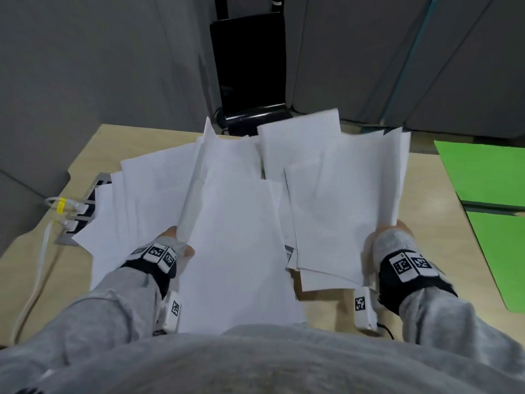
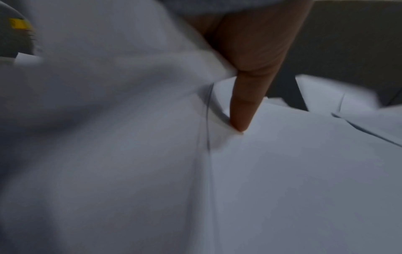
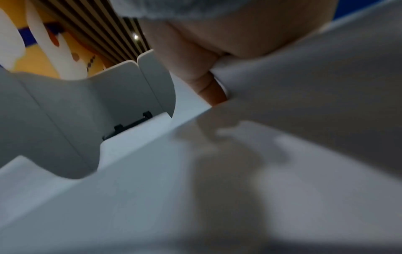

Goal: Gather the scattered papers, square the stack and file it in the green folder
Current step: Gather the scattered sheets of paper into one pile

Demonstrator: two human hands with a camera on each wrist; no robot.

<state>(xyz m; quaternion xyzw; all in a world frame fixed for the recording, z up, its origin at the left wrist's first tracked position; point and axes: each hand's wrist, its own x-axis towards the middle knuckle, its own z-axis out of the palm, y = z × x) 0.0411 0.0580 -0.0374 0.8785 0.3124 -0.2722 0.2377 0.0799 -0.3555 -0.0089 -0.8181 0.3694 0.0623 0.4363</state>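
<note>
So the papers (image 1: 235, 223) are white sheets, a messy overlapping spread over the middle of the tabletop (image 1: 426, 200), some fanned out to the left, some piled loosely on the right, edges nowhere near lined up. Both hands are on them: the left hand (image 1: 173, 245) has its fingers curled around the near edge of a raised, bent bunch in the middle-left, and the left wrist view shows a finger (image 2: 241, 111) poking down against a sheet with paper bunched up beside it. The right hand (image 1: 392, 240) grips the right-side pile at its near right corner, lifting that edge a bit; the right wrist view has a thumb pressed on top of the sheets. The green folder (image 1: 488, 177) lies open flat at the far right of the tabletop, just beside the right pile but not touching it. Off on the left edge there's a grey hub thing (image 1: 82, 206) with white cables (image 1: 37, 268) plugged in, partly under the paper. A black chair (image 1: 250, 66) sits behind the tabletop.
</note>
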